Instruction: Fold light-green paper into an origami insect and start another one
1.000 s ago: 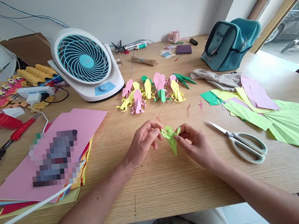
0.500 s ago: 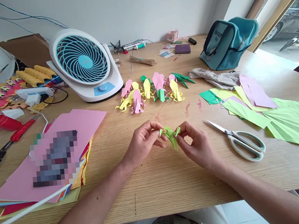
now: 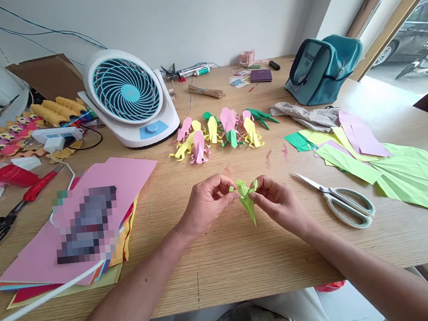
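A light green origami figure (image 3: 247, 205) hangs between my hands, a little above the table, its long pointed end toward me. My left hand (image 3: 210, 199) pinches its left side between thumb and fingers. On the other side my right hand (image 3: 278, 199) grips a small folded strip of it. Fingertips hide parts of the folds. Beyond my hands stand several finished paper figures (image 3: 229, 121) in pink, yellow and green. Scissors (image 3: 344, 201) with pale handles lie to the right of my right hand, blades slightly apart.
A white and blue fan (image 3: 130, 95) stands at the back left. Coloured paper sheets (image 3: 132, 176) are stacked on the left under a blurred-out object. Cut paper pieces (image 3: 412, 176) lie right, near a grey cloth (image 3: 308, 115) and a teal bag (image 3: 322, 72).
The green figure has tilted, so more of its pointed end shows toward me. Both hands keep their pinch, with the thumbs slightly shifted. The camera view has moved a little.
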`<state>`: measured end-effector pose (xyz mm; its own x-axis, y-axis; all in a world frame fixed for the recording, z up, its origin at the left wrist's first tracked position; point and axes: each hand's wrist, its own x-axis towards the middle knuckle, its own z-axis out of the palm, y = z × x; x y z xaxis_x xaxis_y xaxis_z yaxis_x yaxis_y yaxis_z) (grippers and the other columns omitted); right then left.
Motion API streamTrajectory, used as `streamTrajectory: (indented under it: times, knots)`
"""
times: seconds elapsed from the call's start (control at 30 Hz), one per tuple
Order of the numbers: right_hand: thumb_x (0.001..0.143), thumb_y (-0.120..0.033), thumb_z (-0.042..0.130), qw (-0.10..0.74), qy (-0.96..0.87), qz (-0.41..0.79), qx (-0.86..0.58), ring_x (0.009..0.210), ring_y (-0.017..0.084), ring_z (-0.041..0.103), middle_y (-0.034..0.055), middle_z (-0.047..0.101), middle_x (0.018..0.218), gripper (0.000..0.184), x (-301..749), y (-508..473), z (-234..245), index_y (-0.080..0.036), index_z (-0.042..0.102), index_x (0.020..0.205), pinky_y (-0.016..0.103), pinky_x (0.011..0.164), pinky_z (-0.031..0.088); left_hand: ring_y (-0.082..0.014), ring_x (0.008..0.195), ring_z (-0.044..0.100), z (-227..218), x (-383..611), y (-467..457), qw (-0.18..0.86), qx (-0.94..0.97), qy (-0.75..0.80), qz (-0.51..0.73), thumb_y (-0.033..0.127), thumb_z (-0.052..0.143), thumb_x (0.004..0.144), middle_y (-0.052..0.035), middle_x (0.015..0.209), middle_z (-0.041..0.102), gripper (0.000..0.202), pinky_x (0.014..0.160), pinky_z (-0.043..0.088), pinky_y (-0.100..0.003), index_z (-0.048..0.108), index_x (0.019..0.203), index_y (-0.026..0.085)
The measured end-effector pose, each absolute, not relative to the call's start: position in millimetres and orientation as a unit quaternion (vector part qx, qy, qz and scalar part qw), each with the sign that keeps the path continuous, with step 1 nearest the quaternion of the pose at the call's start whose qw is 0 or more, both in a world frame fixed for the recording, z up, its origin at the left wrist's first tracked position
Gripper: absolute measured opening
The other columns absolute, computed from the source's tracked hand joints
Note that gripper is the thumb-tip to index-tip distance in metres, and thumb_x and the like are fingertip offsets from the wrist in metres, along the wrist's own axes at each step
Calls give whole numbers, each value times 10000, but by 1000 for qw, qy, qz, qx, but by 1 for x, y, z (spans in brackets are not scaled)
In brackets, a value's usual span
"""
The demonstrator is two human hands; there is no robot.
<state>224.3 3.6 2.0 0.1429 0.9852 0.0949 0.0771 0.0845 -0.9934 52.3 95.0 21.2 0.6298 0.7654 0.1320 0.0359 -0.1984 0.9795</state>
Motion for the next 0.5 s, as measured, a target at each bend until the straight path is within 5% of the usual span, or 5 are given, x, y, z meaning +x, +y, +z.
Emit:
streamTrajectory:
  times: [0.13,0.23,0.37,0.5]
  knots:
    - [806,-467,707,537,-493,497,-471,649,126,492,-12,548,703,320,229,7,12,-198,533,790,265,610,395,-116,639,639,29,50,99,618,677,270,296,306,810,694,3,684,666,261,640,524,-227,655,836,151]
    - [775,-458,745,528,-501,514,-454,668,125,509,-5,572,727,329,232,11,20,-192,554,801,263,617,405,-105,600,613,33,48,101,637,663,287,267,308,816,678,15,657,655,314,557,458,-191,689,924,159]
    - [757,-461,762,510,-521,501,-466,638,116,481,-13,554,703,339,231,18,25,-185,568,791,251,567,380,-75,527,494,28,46,105,623,679,305,239,377,778,715,12,610,607,266,453,326,-175,732,829,141]
    - [753,-487,757,520,-514,502,-462,625,109,474,-20,546,685,364,227,25,17,-186,552,767,248,568,378,-68,553,444,18,45,109,587,702,304,265,394,776,719,14,655,578,270,482,338,-187,727,743,130]
